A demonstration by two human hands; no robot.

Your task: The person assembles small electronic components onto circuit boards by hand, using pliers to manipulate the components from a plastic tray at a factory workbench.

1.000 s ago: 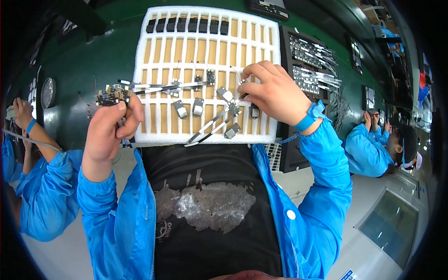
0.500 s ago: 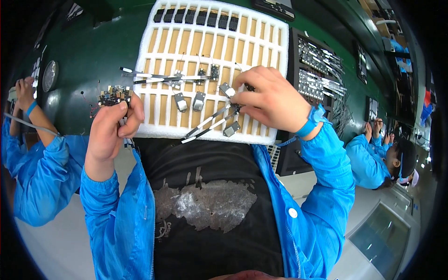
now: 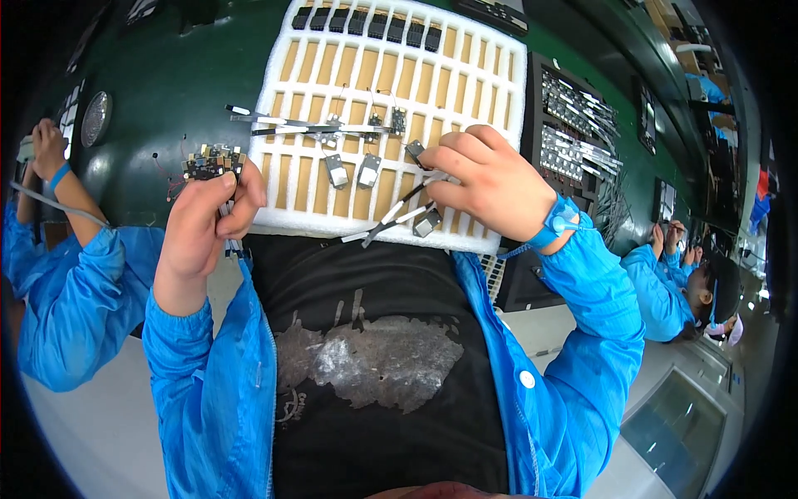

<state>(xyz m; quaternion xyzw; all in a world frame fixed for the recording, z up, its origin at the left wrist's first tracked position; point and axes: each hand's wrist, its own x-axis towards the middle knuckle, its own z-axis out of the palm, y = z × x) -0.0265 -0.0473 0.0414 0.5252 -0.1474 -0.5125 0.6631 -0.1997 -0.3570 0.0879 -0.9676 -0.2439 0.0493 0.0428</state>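
My left hand is closed around a bunch of small circuit boards with thin wires at their edges; pale flat strips hang below the fist. Over the right part of a white foam tray, my right hand is closed in a pinch. From its fingertips, black-and-white flat ribbon cables slant down toward the tray's near edge; whatever they join to is hidden under the fingers. Silver-and-black modules lie loose on the tray, several of them close to this hand. More ribbon cables stretch across the tray's left edge.
Black modules fill part of the tray's far row. Right of it, a dark tray holds many boards with strips. A round clear dish stands on the green table at left. Co-workers in blue sleeves sit on both sides.
My right fingers have shifted on the parts, and the ribbon cables beneath them have swung and now cross. The tray sits slightly farther right and higher in view. My left hand keeps its grip.
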